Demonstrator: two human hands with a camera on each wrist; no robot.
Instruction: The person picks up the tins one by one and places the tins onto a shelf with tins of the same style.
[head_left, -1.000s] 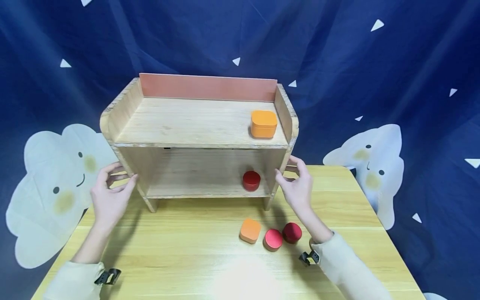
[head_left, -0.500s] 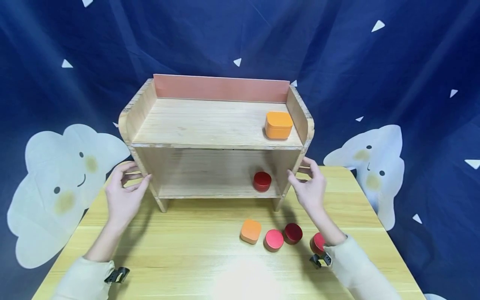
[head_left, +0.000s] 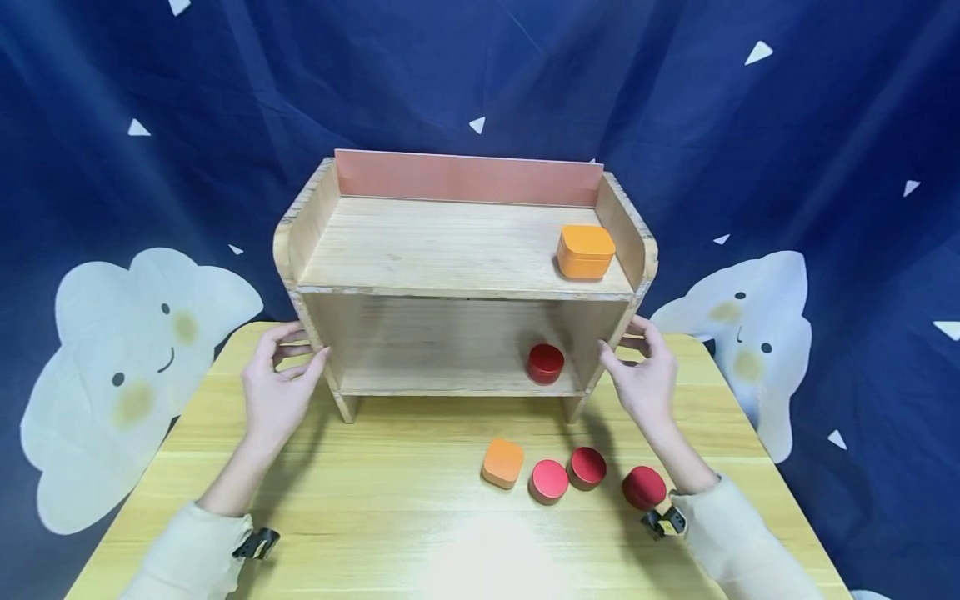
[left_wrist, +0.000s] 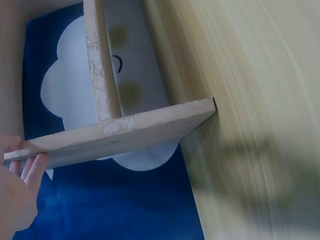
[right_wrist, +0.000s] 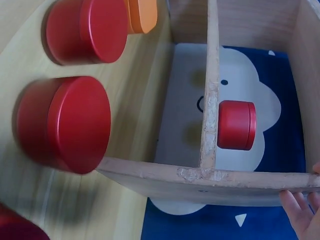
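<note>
A small two-tier wooden shelf with a pink back strip stands at the back of the table. My left hand pinches the front edge of its left side panel, thumb in front and fingers on the outer face. On the other side, my right hand holds the right side panel the same way. An orange square tin sits on the upper board at the right. Below it, a round red tin rests on the lower board, also visible in the right wrist view as a red tin.
In front of the shelf lie an orange tin and three round red tins, one beside my right wrist. The wooden table meets a dark blue curtain with white cloud shapes behind.
Both hands have shifted the shelf to the right, carrying the orange and red tins on it along. A red tin by my right wrist has come into view.
</note>
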